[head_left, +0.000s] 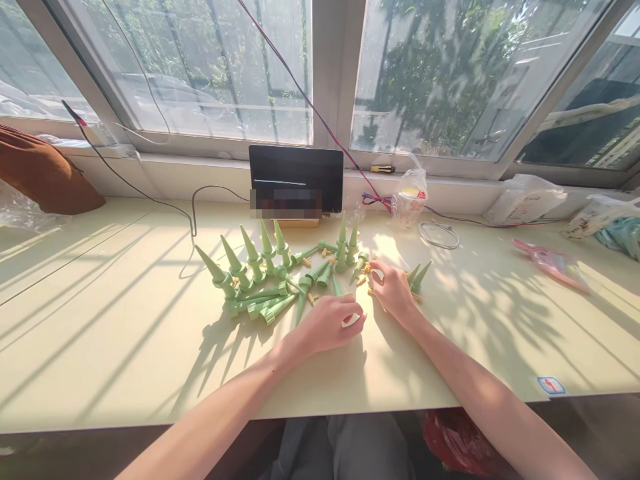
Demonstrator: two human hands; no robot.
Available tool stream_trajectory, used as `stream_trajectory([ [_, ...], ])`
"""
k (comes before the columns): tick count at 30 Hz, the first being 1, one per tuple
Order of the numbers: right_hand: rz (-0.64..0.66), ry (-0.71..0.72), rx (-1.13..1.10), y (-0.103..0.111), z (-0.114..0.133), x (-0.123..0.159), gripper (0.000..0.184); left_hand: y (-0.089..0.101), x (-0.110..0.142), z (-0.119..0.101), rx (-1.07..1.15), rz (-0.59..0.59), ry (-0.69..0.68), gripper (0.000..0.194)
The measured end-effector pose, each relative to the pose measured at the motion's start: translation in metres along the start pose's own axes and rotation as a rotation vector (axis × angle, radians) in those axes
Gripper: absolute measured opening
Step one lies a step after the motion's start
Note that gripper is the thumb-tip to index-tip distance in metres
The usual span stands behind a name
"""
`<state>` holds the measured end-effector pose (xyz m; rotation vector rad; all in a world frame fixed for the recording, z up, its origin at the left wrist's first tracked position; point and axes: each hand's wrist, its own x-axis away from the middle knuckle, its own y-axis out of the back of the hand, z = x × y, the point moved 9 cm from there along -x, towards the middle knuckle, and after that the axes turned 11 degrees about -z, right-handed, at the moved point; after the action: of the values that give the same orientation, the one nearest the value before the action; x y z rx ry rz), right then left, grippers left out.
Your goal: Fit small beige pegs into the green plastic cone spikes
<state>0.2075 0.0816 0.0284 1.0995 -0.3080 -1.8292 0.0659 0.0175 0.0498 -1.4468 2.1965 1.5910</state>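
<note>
My right hand (393, 290) is pinched at the right edge of the pile, its fingertips on a small yellow valve (367, 269). Other little yellow pieces lie close under it. Nearer to me, my left hand (333, 325) is curled, thumb and fingers brought together; whatever they hold is too small or hidden to tell. Just behind it, a green plastic spike (337, 287) points up. Several green spikes (253, 253) stand tip up in a slanting row on the left, and more spikes (273, 307) lie flat before them. Two others (343, 247) stand upright behind my hands.
A dark tablet (296, 177) leans on a small stand by the window. Along the back are a plastic bag with a cup (410, 197), a coiled cable (439, 235) and a yellow cutter (383, 169). A pink item in plastic (550, 265) lies right; a brown bag (45, 173) sits left.
</note>
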Motion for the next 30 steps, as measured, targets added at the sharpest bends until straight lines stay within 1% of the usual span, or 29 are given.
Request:
stream_trajectory([
  [6,0.020,0.005,0.040,-0.002,0.000,0.000,0.034,-0.002,0.000,0.000,-0.012,0.015,-0.013,0.024],
  [11,0.034,0.019,0.033,-0.006,-0.001,0.001,0.032,-0.001,0.000,0.000,-0.015,0.004,-0.014,0.023],
  [18,0.060,0.032,0.039,-0.011,-0.005,0.002,0.028,-0.001,-0.001,0.001,-0.024,-0.007,-0.018,0.028],
  [26,0.055,0.047,0.043,-0.012,-0.004,0.002,0.023,0.000,-0.001,0.001,-0.042,-0.023,-0.030,0.030],
  [30,0.005,0.050,-0.032,-0.006,0.000,0.001,0.022,0.003,-0.002,0.005,-0.039,-0.073,-0.019,0.027],
])
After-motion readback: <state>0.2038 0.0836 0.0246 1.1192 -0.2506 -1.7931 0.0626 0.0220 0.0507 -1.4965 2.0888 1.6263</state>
